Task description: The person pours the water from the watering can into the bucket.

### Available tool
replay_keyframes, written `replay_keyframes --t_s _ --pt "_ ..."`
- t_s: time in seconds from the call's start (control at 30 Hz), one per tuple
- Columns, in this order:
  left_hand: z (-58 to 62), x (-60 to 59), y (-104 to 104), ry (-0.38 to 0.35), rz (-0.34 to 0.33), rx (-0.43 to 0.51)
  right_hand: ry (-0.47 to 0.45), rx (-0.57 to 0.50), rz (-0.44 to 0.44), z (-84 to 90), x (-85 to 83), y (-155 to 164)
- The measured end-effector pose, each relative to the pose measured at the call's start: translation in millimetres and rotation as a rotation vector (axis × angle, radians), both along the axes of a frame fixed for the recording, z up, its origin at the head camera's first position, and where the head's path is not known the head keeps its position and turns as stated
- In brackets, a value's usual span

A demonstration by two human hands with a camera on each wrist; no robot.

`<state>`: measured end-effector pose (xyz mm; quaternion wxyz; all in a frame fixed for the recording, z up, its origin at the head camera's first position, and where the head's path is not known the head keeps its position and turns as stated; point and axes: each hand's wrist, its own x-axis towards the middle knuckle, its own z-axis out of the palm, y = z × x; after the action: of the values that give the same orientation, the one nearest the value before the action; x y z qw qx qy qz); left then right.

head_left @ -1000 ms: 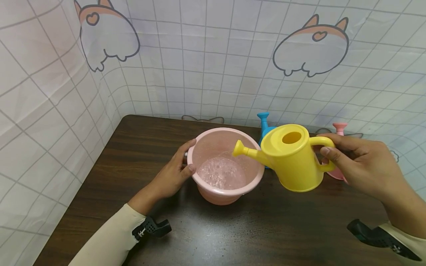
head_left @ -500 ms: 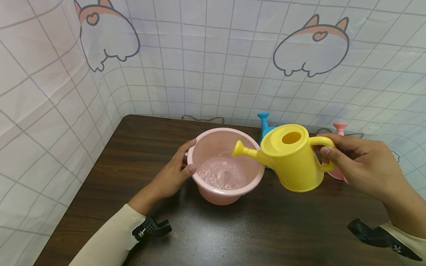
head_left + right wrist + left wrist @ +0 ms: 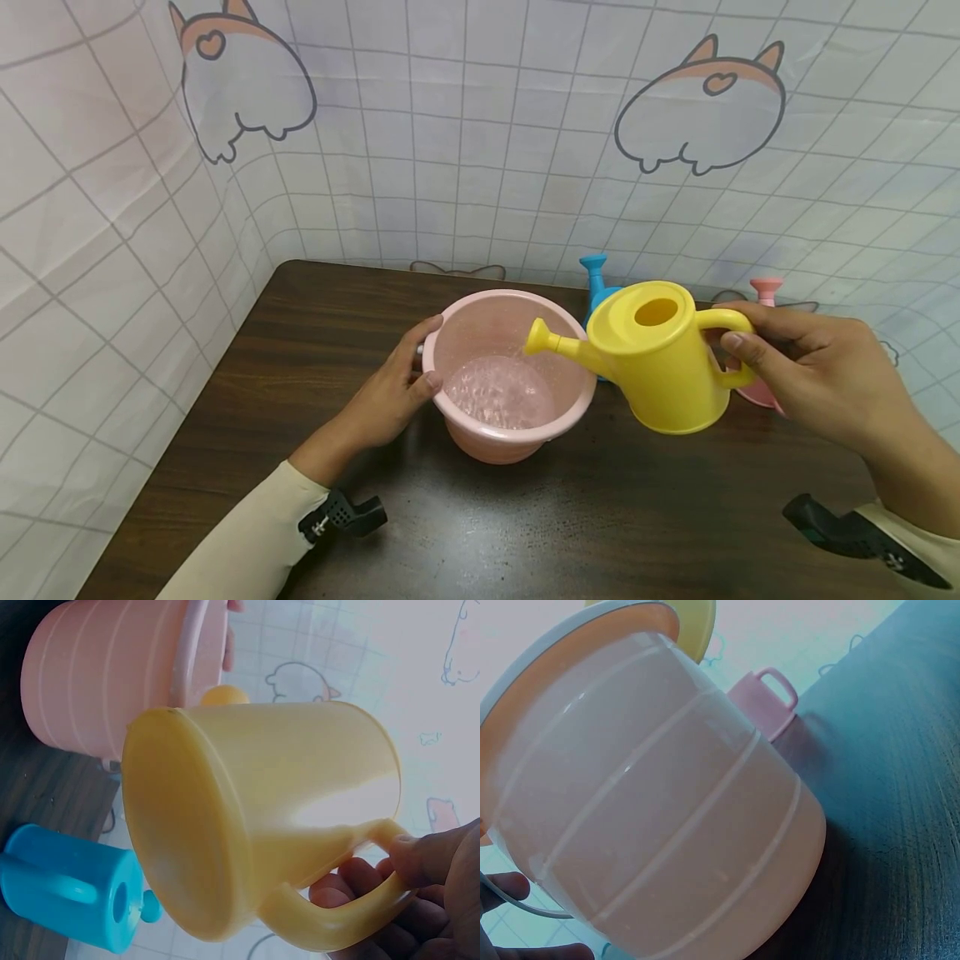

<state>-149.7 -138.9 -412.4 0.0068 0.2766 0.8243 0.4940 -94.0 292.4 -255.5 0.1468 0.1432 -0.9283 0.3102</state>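
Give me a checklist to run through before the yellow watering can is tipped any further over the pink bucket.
1. Right hand grips the handle of the yellow watering can: ok.
2. Left hand holds the rim of the pink bucket steady: ok.
3. Spout sits above the bucket's opening, not outside the rim: ok.
4. Bucket has room left; water covers only the bottom: ok.
5. Blue watering can and pink watering can stand behind, apart from the bucket: ok.
6. Water remaining inside the yellow watering can: cannot tell.
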Motion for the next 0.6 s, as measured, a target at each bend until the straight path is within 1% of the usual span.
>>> replay_keyframes --t_s 0.17,0.23,0.47,0.6 --pt "-0.1 0.0 0.0 0.001 0.002 -0.001 0.015 -0.017 0.048 -0.8 -0.9 0.8" --pt "0.0 0.3 0.0 0.001 0.004 -0.004 0.014 -0.022 0.051 -1.3 -1.1 1.1" --pt "0.2 0.7 0.2 0.002 0.007 -0.004 -0.001 0.008 -0.007 0.2 0.1 1.4" --pt "-0.1 0.5 0.2 0.003 0.008 -0.006 0.004 0.004 0.004 0.2 0.0 1.3"
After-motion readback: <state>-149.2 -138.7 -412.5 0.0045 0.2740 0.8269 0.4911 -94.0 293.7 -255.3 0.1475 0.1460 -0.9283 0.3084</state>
